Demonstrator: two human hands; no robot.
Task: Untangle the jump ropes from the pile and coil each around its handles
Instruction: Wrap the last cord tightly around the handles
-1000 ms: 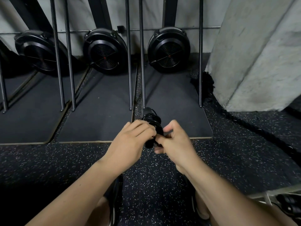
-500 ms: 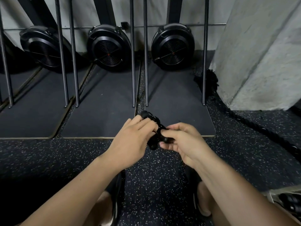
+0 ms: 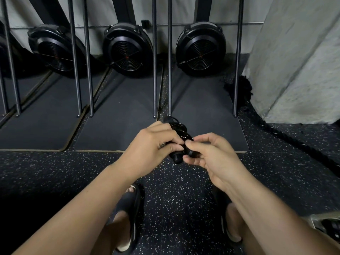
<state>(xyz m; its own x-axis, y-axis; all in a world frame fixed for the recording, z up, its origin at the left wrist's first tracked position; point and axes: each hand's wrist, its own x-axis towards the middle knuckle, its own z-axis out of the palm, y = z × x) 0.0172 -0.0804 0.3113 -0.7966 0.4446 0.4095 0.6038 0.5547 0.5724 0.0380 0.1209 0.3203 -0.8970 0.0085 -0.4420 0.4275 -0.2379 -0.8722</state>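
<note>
Fingers (image 3: pixel 173 142) of my left hand (image 3: pixel 152 146) are curled round the coiled jump rope (image 3: pixel 179 133), gripping the bundle mid-length. My right hand (image 3: pixel 213 159) has its fingers narrow and bent, pinching at the bundle's near end, with the tips touching my left fingertips. I can't tell whether they pinch a rope strand or a handle cap. The rope is wound in tight black loops around both handles (image 3: pixel 175 158). It is held in the air in front of me, tilted, butt ends toward me and far end up and away.

Below the hands, my feet are in black sandals (image 3: pixel 128 214) on black speckled rubber floor (image 3: pixel 184 199). In the bottom right corner is something metal (image 3: pixel 327 225), too blurred to tell.

Further out, dark mats (image 3: pixel 119 129) lie side by side with thin metal rods (image 3: pixel 155 70) standing on them. A thick black battle rope (image 3: pixel 294 142) lies on the floor, running from the base of the grey concrete pillar (image 3: pixel 294 61) toward the right edge. Farthest back, three round black fan housings (image 3: pixel 128 50) stand against the pale wall (image 3: pixel 161 11).
</note>
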